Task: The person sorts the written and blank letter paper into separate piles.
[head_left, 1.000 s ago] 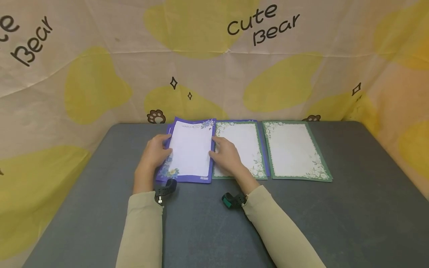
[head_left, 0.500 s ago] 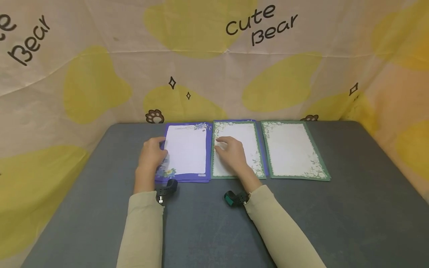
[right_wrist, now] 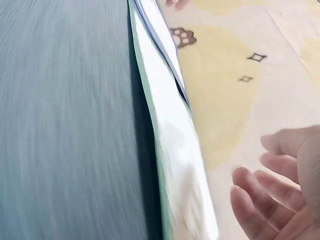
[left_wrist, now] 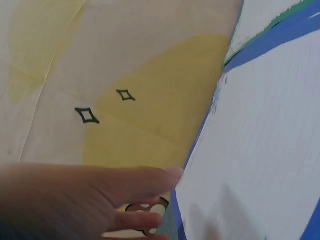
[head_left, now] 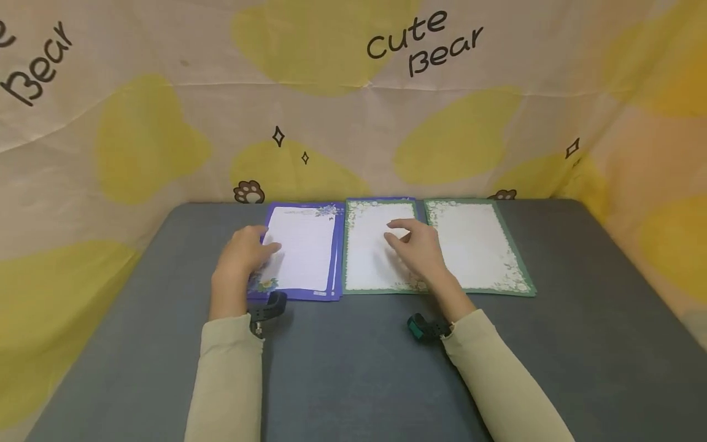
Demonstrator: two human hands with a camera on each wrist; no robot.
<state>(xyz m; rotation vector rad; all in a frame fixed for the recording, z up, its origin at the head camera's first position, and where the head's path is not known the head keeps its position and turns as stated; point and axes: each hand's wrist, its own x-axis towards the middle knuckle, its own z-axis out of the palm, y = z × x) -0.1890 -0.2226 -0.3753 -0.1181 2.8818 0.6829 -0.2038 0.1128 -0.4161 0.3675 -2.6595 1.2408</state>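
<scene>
A stack of purple-bordered floral letter paper [head_left: 304, 252] lies at the left of the row, its sheets slightly fanned at the right edge. My left hand [head_left: 239, 255] is at its left side, thumb over the top sheet and fingers loosely spread. In the left wrist view, one fingertip [left_wrist: 175, 174] is right at the paper's edge. My right hand [head_left: 422, 248] hovers over the green-bordered letter paper [head_left: 364, 264] in the middle, thumb and forefinger apart with nothing between them. Purple paper shows behind that middle sheet's top and right edges.
Another green-bordered stack of letter paper [head_left: 469, 245] lies at the right of the row, partly behind my right hand. All the paper sits along the back of the grey table [head_left: 342, 368], against a printed cloth backdrop [head_left: 331, 123].
The purple sheet, held by both hands at its sides, now lies on the left stack. My right hand has let go and moved right over the middle sheet; my left has loosened.
</scene>
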